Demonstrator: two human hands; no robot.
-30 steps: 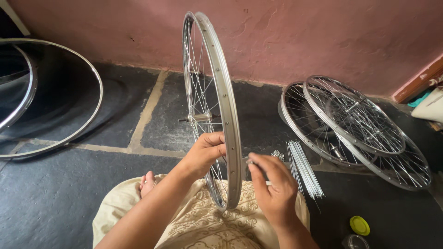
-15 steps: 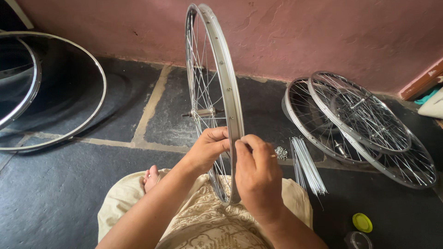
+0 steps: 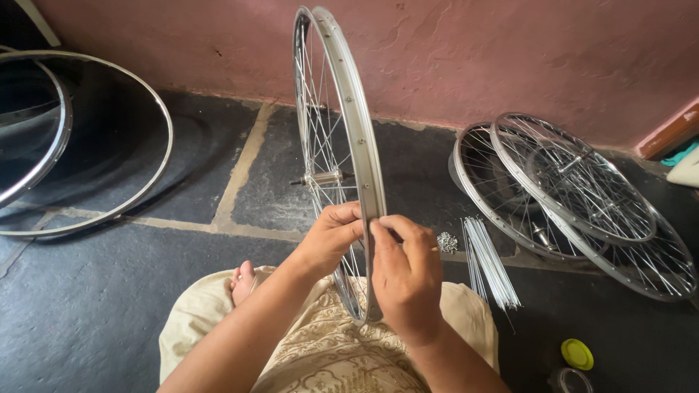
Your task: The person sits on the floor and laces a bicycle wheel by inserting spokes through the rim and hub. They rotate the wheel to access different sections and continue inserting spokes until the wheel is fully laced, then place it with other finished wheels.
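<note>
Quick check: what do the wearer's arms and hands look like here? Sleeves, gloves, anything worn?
Both forearms are bare as far as the frame shows, with no sleeves visible. The left hand and right hand wear no gloves; no rings, watch or bands show. Fingers are uncovered. The only clothing in view is a cream patterned fabric garment over the lap.

Floor-level bicycle wheel-building workshop. Evidence: dark stone slab floor [image 3: 109, 291], rough pink plastered wall [image 3: 510, 58] at 12 o'clock. Bare rims [image 3: 156, 175] lying at 9–10 o'clock. Stack of spoked wheels [image 3: 575, 196] at 2–3 o'clock. Bundle of loose spokes [image 3: 489, 262] and heap of spoke nipples [image 3: 446, 242] on floor at 3 o'clock. Upright spoked wheel [image 3: 349, 124] at centre, worker seated on floor.
</note>
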